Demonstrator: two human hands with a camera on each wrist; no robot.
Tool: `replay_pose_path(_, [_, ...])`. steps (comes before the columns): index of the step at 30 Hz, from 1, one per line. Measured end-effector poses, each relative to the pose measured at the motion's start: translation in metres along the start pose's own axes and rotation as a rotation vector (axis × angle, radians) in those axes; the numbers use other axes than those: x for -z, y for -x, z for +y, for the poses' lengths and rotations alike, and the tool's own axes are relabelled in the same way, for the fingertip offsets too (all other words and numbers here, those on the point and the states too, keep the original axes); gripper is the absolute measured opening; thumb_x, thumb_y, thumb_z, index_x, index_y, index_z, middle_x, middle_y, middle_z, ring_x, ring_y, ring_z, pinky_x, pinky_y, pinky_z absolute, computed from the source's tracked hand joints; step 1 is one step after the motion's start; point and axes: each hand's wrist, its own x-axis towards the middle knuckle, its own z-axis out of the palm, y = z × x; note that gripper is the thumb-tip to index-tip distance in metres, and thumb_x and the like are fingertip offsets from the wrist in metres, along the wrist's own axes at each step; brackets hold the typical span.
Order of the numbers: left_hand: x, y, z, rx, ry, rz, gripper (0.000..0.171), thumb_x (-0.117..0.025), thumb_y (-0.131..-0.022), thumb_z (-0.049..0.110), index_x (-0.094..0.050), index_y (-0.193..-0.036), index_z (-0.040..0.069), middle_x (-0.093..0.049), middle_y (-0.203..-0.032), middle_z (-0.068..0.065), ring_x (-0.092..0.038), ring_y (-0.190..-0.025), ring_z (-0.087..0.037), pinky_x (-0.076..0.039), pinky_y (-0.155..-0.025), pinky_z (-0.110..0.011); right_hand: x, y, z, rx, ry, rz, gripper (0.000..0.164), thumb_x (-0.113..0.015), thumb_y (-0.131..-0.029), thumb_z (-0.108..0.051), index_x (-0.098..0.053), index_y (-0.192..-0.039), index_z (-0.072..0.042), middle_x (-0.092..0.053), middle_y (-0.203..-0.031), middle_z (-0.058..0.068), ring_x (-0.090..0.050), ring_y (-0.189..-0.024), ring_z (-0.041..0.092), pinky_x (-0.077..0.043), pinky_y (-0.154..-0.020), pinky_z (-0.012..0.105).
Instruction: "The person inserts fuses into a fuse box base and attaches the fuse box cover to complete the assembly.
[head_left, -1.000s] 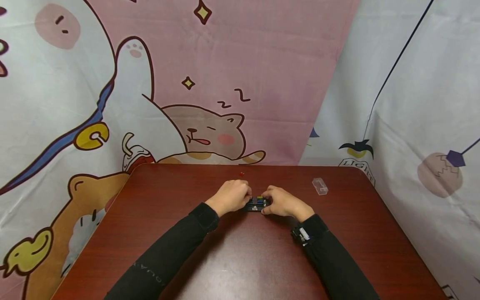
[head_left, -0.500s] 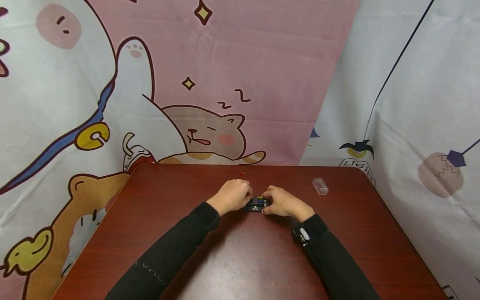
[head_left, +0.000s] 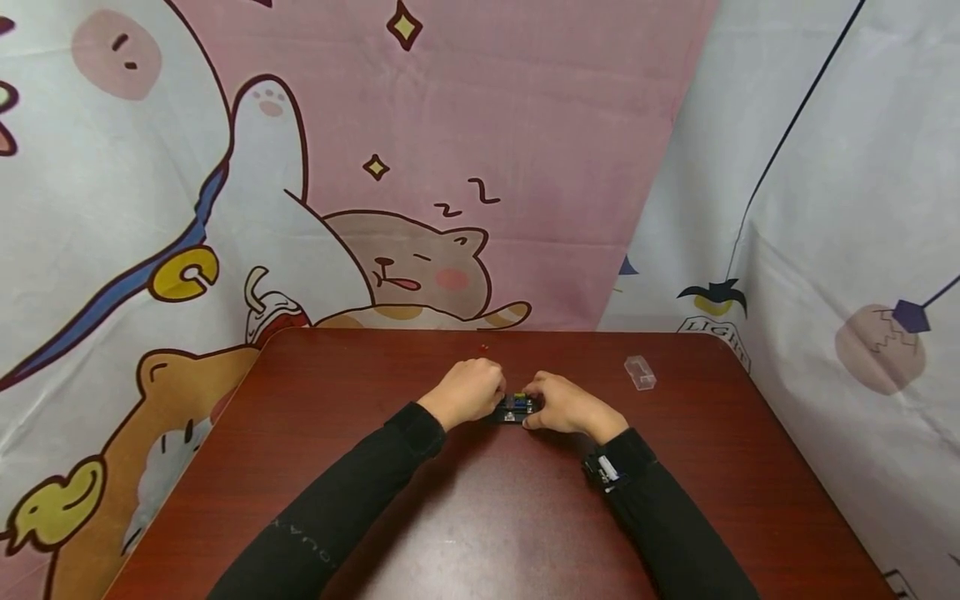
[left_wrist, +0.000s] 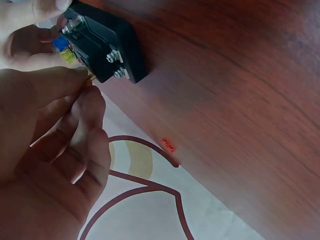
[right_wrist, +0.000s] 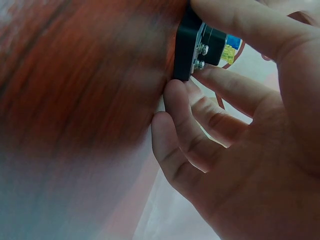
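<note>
A black fuse block (head_left: 516, 408) with metal screw terminals lies on the table between both hands. One blue blade fuse (left_wrist: 61, 43) and one yellow blade fuse (left_wrist: 68, 55) stand in its raised middle part. My right hand (head_left: 570, 407) grips the block's right end, thumb on the near side and fingers on the far side. At the block's other end, my left hand (head_left: 468, 390) pinches a small orange blade fuse (left_wrist: 89, 82) between thumb and index finger, mostly hidden by the fingertips. The orange fuse is right at the edge of the raised part.
A small red piece (head_left: 484, 347), like another blade fuse, lies near the table's back edge. To the right is a clear plastic case (head_left: 641, 372). A printed cartoon cloth (head_left: 555, 167) hangs behind the brown table (head_left: 322, 383).
My left hand and sleeve have shifted very slightly to the right. The right hand keeps its grip on the fuse block, which stays in place.
</note>
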Motion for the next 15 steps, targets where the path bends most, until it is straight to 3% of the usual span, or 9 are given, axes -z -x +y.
replay_pose_path(15, [-0.0031,0.0023,-0.0018,0.012,0.024,0.014,0.012,-0.078,-0.105,0.024,-0.087,-0.109,0.016,-0.08,-0.104,-0.001,-0.076,-0.093,-0.018,-0.065,-0.085,-0.037,-0.0001,0.0006,0.0004,-0.024,0.009,-0.004,0.048,-0.093,-0.088,-0.028,-0.075,-0.13,-0.013,-0.067,-0.121,-0.002,-0.062,-0.102,0.015,-0.055,-0.098,0.043])
